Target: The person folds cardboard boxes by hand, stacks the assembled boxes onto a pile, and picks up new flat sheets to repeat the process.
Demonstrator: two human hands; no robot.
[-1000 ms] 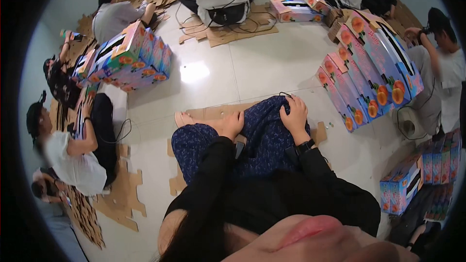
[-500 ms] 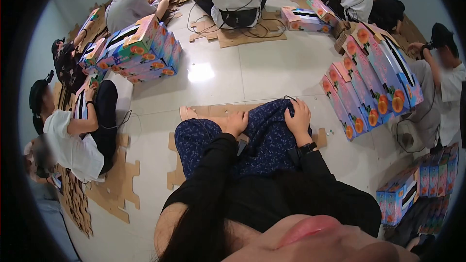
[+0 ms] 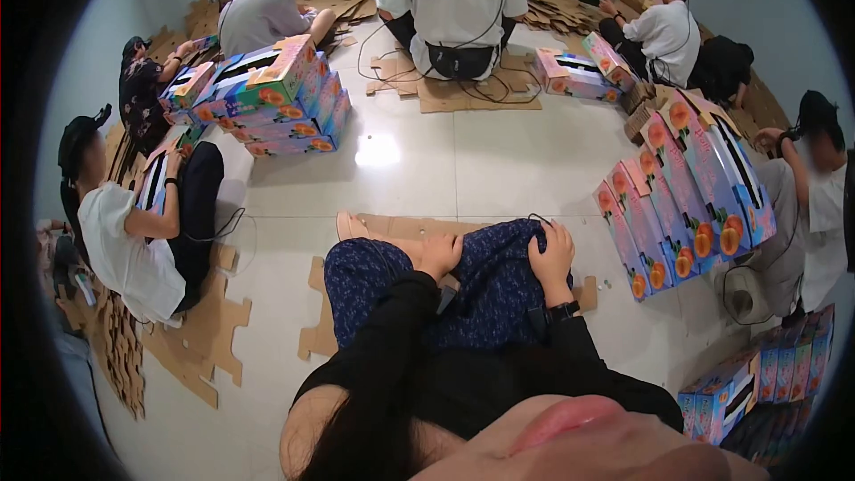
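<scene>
left hand (image 3: 439, 254) rests on leg, fingers loosely curled, empty | right hand (image 3: 552, 258) cups right knee, fingers spread, gripping nothing | trousers (image 3: 499, 294) on folded legs over cardboard (image 3: 396, 228) on floor (image 3: 445, 160) | likely soft, light cloth; pinch a fold at the knee | thighs' long axis points forward, away from body

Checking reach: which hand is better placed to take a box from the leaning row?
Probably right: the right hand rests on the leg nearest the boxes; the left hand lies farther away.

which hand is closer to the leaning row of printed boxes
Right. The right hand rests on the knee toward the boxes; the left hand lies farther off, on that knee's far side.
</scene>
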